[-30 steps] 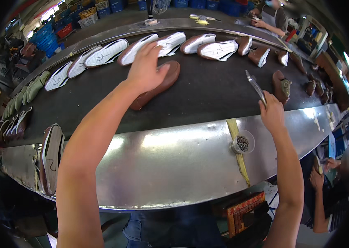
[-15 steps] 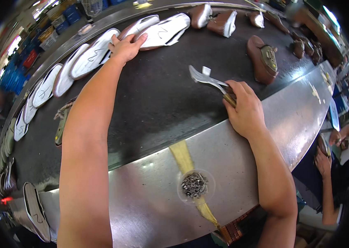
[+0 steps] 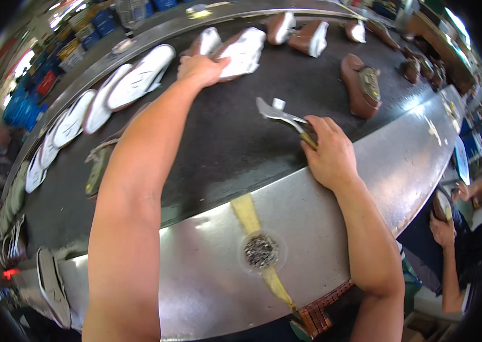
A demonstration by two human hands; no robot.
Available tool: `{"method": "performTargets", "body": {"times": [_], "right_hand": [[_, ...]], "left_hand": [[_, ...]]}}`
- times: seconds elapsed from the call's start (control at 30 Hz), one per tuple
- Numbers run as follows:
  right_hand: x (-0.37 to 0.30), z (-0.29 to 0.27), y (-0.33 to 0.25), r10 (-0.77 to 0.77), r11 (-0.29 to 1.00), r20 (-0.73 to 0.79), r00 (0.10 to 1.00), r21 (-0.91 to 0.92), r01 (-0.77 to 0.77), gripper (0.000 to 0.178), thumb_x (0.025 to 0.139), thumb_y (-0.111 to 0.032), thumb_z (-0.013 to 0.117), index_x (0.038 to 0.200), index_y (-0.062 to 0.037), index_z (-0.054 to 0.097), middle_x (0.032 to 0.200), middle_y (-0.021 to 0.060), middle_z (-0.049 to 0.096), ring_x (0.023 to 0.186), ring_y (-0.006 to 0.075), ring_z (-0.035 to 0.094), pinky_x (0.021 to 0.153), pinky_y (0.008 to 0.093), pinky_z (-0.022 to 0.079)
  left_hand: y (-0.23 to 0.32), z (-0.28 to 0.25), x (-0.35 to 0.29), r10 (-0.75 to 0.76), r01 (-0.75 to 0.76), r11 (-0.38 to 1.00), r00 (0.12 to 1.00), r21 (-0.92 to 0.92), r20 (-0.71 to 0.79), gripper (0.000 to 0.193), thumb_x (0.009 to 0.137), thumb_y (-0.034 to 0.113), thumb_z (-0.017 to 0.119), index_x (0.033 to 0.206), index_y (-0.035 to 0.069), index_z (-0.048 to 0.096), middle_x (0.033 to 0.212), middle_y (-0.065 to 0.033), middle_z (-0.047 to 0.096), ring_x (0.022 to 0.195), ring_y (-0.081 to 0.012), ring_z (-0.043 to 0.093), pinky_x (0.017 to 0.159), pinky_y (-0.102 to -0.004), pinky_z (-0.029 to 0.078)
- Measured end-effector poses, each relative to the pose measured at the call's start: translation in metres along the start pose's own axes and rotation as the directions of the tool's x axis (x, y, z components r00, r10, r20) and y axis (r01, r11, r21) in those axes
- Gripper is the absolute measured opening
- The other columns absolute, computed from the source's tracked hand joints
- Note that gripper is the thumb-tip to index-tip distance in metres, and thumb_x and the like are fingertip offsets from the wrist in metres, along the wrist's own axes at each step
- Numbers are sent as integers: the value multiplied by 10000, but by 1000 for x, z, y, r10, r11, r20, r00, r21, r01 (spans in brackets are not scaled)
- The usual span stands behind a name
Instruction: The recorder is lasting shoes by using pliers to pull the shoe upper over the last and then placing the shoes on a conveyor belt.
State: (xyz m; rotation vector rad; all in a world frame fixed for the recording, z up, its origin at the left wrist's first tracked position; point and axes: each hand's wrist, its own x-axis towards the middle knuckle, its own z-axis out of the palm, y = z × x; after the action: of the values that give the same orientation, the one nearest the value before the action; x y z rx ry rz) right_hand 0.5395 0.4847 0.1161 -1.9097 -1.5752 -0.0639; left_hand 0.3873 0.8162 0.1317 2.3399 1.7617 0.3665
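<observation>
My left hand [image 3: 202, 69] reaches to the far side of the dark belt. It is closed on a brown shoe with a white underside [image 3: 241, 56], its thumb lying along the white; a similar, narrower shoe [image 3: 207, 41] stands just behind, and most fingertips are hidden. My right hand [image 3: 332, 149] is wrapped round the handles of metal lasting pincers [image 3: 280, 115], whose curved jaw points far left. A pale block shows beside the jaw. Nearer me, a clear round dish of small metal tacks [image 3: 261, 252] sits on yellow tape.
White-bottomed shoes [image 3: 141, 77] line the belt's far left edge. A brown shoe on a green last [image 3: 362, 88] lies right, and a green last [image 3: 99, 174] lies by my left forearm. The metal ledge [image 3: 195, 285] runs along the near side. Another person's hands [image 3: 443, 228] hold a shoe at far right.
My left hand has moved right and closed on the white-bottomed shoe, which is now tilted. The right hand and pincers have shifted slightly left.
</observation>
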Motion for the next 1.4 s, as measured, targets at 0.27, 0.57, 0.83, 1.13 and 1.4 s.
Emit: {"method": "performTargets", "body": {"times": [0.27,0.57,0.83,1.13,1.4], "right_hand": [[-10,-7,10,35,999,-42,998,2,-35,405,861,-72,685,1256,-69,598,1108,153,636,1068,372,619,906,448,509],[-39,-17,22,-243,950,-168,955,-240,199,529,846,-23,646,1360,-37,521,1261,186,589,1199,391,563,993,485,459],[-254,-75,-108,-64,967,-85,994,240,83,373,852,-14,675,1209,27,575,1035,194,610,918,327,610,820,421,488],[-548,-52,-151,190,905,663,724,167,-390,472,817,-200,796,1206,-7,609,1030,188,694,970,329,694,868,432,537],[-590,-54,-132,297,827,685,666,163,-537,418,845,-203,763,1181,4,621,884,84,684,799,205,667,776,340,538]], "left_hand": [[-44,-176,-180,194,-209,973,970,102,145,731,902,716,553,1271,103,705,1231,-223,686,1175,-371,641,1001,-417,487],[-239,-249,-566,102,-90,994,956,58,-273,490,766,403,843,1026,-1,750,1409,-336,473,1269,-469,523,1064,-463,451],[-379,-209,-646,38,154,957,774,246,-631,712,826,362,796,1420,73,531,1561,-295,331,1441,-491,311,1152,-571,303],[-494,-235,-615,-677,526,691,712,-495,-188,651,875,429,752,1193,-128,642,1026,-258,729,952,-328,723,867,-404,554],[-381,-194,-827,-384,-195,-132,914,-972,-131,573,888,121,747,1387,-43,521,1269,-133,666,1151,-276,660,993,-449,539]]}}
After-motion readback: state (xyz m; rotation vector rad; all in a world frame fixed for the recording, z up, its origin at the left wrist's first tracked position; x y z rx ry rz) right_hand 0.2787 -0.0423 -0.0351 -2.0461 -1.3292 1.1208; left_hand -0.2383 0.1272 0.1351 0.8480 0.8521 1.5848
